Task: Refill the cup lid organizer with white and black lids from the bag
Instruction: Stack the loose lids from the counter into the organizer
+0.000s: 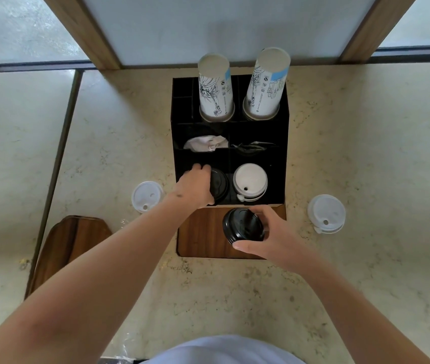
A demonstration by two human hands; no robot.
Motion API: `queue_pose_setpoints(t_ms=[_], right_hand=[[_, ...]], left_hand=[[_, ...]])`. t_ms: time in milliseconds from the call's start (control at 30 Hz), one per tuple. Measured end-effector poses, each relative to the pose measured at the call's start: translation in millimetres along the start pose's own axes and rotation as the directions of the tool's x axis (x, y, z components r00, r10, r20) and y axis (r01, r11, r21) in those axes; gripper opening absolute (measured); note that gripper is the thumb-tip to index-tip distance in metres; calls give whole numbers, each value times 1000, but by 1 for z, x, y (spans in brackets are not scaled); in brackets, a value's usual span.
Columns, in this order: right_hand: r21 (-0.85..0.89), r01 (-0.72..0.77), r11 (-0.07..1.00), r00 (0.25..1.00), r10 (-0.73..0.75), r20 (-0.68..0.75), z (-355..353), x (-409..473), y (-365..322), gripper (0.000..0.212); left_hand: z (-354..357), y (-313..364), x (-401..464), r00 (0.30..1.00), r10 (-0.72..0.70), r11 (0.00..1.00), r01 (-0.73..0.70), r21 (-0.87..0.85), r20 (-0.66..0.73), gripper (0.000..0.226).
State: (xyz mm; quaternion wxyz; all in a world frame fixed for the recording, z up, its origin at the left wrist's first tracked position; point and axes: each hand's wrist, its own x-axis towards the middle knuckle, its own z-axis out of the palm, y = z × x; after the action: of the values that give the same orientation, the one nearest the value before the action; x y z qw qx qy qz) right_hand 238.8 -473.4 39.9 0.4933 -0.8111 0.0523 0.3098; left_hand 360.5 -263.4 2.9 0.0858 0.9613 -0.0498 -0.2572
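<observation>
- left hand (195, 186) gripping black lids (219, 183) in the organizer (276, 158) front-left slot
- right hand (263, 232) holds black lid stack (242, 225), just in front of organizer
- white lids (250, 179) in slot beside left hand
- loose white lid (147, 197) outside left hand, another white lid (326, 214) right of right hand

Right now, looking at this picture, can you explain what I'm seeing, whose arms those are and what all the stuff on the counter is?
There is one picture, taken by a camera worn on a person's head, looking down at their own two bare arms; no machine is involved. On the stone counter stands a black organizer holding two upside-down stacks of paper cups, napkins, and stacks of lids. The left hand is pressing on the black lids in the organizer, beside the white lid stack. The right hand holds a stack of black lids in its fingers. Loose white lids lie on the counter, left and right.
</observation>
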Motion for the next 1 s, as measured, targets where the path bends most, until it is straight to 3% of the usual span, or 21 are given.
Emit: queue_pose_setpoints(t_ms=[167, 267, 333, 400, 467, 533, 633, 800, 1000], right_hand=[[-40, 34, 999, 999, -33, 13, -3, 2, -5, 85], [-108, 58, 992, 998, -62, -33, -16, 9, -12, 80], [-148, 75, 986, 995, -84, -51, -27, 16, -17, 79], [-213, 113, 970, 991, -126, -48, -32, 25, -24, 80], [-299, 177, 938, 979, -200, -47, -33, 37, -34, 83], [-391, 246, 887, 958, -284, -42, -29, 51, -47, 87], [-594, 304, 745, 926, -379, -1, -21, 71, -66, 92], [-761, 346, 549, 890, -449, 81, -6, 99, -92, 96], [-846, 299, 442, 907, -406, 109, 9, 124, -89, 92]], left_hand=[[-7, -10, -1, 994, 70, 997, -72, 19, 79, 100], [-13, -12, -14, 1000, 0, 976, 0, -220, -1, 102], [-10, -14, -35, 975, -126, 878, 24, -477, -183, 79], [-3, -14, -63, 929, -313, 631, 46, -775, -200, 51], [8, -11, -90, 927, -376, 243, 104, -965, 5, 31], [20, -5, -109, 914, -375, -57, 145, -988, 156, 19], [31, 3, -119, 892, -365, -294, 162, -942, 267, 22], [26, 4, -109, 895, -347, -369, 145, -918, 281, 38], [18, 1, -91, 854, -416, -332, 178, -926, 313, 36]])
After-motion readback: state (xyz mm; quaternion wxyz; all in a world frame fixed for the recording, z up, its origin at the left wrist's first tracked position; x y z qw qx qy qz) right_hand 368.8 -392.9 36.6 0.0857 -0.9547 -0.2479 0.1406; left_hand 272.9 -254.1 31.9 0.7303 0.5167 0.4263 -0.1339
